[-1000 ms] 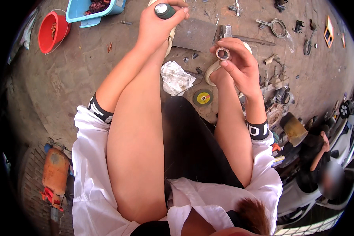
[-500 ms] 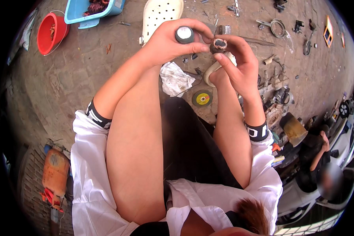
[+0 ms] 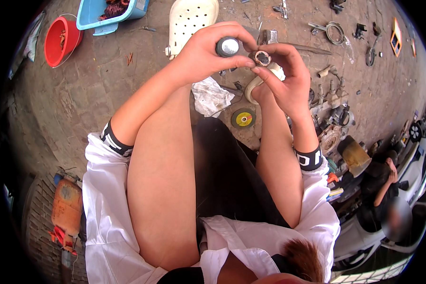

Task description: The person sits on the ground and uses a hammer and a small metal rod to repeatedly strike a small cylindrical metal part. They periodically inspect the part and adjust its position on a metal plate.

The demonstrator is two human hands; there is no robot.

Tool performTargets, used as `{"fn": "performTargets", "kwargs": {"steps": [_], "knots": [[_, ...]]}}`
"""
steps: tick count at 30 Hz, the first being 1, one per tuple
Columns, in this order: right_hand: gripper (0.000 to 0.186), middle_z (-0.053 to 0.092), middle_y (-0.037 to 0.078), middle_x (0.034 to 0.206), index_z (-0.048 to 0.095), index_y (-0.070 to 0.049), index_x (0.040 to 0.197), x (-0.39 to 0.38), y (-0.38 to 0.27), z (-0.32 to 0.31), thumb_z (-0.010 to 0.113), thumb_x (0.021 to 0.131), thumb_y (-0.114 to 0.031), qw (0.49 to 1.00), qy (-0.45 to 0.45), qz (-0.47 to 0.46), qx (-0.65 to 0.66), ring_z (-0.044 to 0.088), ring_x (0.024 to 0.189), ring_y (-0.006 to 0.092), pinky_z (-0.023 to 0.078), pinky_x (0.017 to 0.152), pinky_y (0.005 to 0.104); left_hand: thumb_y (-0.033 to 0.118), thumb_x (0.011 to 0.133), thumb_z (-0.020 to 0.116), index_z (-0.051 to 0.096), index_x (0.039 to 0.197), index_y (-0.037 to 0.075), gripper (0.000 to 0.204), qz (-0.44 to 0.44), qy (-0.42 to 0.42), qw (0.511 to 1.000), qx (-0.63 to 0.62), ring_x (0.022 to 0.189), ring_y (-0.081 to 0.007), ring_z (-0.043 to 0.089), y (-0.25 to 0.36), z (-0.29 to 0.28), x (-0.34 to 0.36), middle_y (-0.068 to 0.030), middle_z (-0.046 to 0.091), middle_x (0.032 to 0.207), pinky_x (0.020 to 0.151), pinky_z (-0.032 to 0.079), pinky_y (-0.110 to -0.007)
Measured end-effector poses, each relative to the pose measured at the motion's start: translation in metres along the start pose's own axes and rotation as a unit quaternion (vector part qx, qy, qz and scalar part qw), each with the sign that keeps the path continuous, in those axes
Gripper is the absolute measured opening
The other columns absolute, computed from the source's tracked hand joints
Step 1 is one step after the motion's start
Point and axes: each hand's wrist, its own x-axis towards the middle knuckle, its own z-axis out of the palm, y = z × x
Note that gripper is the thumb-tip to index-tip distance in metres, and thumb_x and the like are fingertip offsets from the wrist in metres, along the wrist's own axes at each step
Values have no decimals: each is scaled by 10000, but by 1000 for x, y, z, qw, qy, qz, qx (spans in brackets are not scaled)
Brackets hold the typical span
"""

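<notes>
The left hand [image 3: 201, 57] has its grip clenched around a short dark cylinder with a flat silver end [image 3: 227, 46], thumb and fingers wrapped about its body, the bright end facing up. Just beside it, the right hand [image 3: 284, 78] pinches a small round rusty-brown ring-shaped metal part [image 3: 262, 57] between thumb and fingertips; the two pieces are held close together above the concrete floor [image 3: 104, 90], though I cannot tell whether they touch. Beneath the hands on the floor lie a crumpled white rag [image 3: 210, 96], a yellow-centred grinding disc [image 3: 243, 118] and a cream plastic sandal [image 3: 189, 18] toward the far edge. At the floor's far left corner stand a red plastic bucket [image 3: 61, 40] and a light blue plastic tray [image 3: 92, 16] with dark scraps in it. Scattered grey metal parts and tools [image 3: 331, 102] cover the floor's right side. An orange canister [image 3: 67, 208] lies by the near left edge, and another person in dark clothes [image 3: 381, 182] crouches at the near right.
</notes>
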Motion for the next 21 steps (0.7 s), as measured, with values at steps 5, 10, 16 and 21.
{"fn": "performTargets", "kwargs": {"steps": [5, 10, 16, 21], "knots": [[362, 703, 109, 1092, 611, 29, 1135, -2, -3, -3, 783, 817, 15, 999, -22, 2, -40, 706, 1035, 201, 568, 936, 324, 34, 791, 814, 696, 993, 7, 236, 12, -6, 999, 37, 874, -134, 588, 4, 0, 0, -46, 643, 993, 754, 470, -272], [362, 698, 117, 1101, 605, 39, 1144, -4, -2, -3, 773, 822, 31, 1000, -27, -1, -15, 699, 1048, 198, 560, 966, 334, 48, 789, 820, 684, 960, 8, 222, 28, -9, 999, 45, 872, -152, 592, 8, 0, 0, -50, 637, 976, 753, 467, -280], [376, 676, 132, 1155, 613, 32, 1166, -4, 5, 0, 757, 820, 54, 998, -4, 19, 54, 665, 1119, 199, 539, 994, 333, 54, 792, 822, 680, 994, 20, 249, 36, 3, 998, 60, 846, -132, 575, 8, 0, 2, -43, 630, 1005, 745, 469, -264], [373, 660, 119, 1121, 662, -5, 1125, 4, 14, -2, 747, 772, 79, 996, 10, -87, -10, 643, 1080, 198, 532, 913, 305, 40, 796, 819, 681, 1061, 31, 298, 32, 21, 998, 47, 810, -92, 568, 7, 3, 1, -28, 631, 1047, 720, 474, -238]]}}
